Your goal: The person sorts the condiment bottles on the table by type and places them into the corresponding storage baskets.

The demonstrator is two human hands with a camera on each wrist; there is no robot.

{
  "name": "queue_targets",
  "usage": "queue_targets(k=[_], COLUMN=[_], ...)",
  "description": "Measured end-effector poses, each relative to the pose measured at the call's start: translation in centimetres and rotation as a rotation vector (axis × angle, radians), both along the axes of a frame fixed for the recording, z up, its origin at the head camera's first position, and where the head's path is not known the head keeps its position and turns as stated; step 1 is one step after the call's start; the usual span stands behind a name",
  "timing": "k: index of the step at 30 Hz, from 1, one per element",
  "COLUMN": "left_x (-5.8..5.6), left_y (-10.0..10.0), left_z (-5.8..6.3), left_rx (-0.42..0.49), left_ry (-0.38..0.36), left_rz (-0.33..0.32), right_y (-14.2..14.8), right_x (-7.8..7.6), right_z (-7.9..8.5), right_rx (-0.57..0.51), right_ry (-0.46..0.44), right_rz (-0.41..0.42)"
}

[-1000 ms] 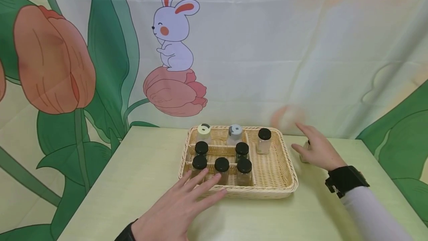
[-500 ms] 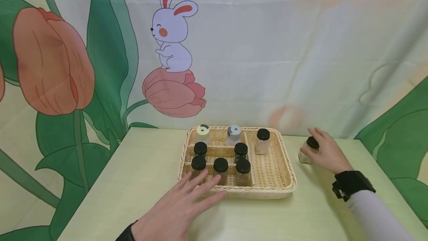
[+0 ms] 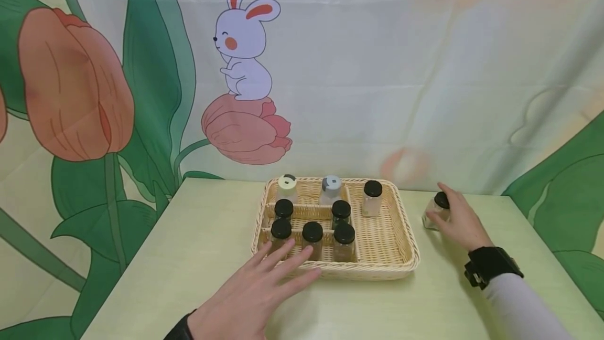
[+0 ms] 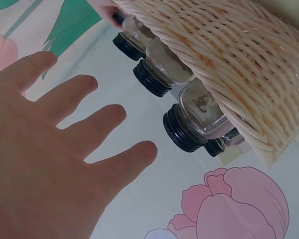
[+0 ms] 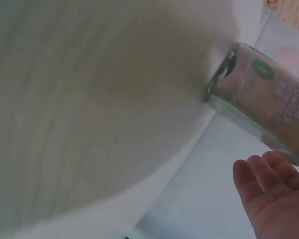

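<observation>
A square clear spice jar [image 3: 431,215] with a black lid stands on the table, right of the wicker basket. Part of its label [image 5: 295,102] reads "POWDER" in the right wrist view. My right hand [image 3: 464,224] is around this jar, thumb across its near side and fingers on its far side. In the right wrist view those fingers [image 5: 269,181] look fairly straight, close beside the glass. My left hand [image 3: 250,290] is spread at the front left of the basket. Its fingers [image 4: 124,159] are apart from the black-lidded jars [image 4: 184,127] and hold nothing.
The divided wicker basket [image 3: 382,248] holds several black-lidded jars, a jar with a pale yellow lid [image 3: 287,187] and one with a grey-blue lid [image 3: 332,187]. One black-lidded jar [image 3: 373,199] stands in its right compartment. A printed cloth [image 3: 349,77] hangs behind the table.
My right hand has come down from above the lone jar to surround it, turning slightly in the last half second. The left hand and the basket have stayed put.
</observation>
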State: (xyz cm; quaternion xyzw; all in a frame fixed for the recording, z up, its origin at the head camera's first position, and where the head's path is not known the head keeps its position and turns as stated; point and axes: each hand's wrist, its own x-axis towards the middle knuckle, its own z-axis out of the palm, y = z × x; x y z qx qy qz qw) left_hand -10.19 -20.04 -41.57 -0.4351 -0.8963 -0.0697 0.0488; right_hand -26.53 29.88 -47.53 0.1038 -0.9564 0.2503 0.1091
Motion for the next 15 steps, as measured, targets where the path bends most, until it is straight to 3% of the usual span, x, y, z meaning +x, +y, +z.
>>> queue_targets(k=[15], left_x=[-0.14], left_y=[0.07], left_z=[-0.32], left_rx=[0.002], left_ry=[-0.006], left_rz=[0.003], right_y=[-0.79], right_x=[0.32], right_z=[-0.63], right_rx=[-0.04], right_ry=[0.046], right_rz=[-0.044])
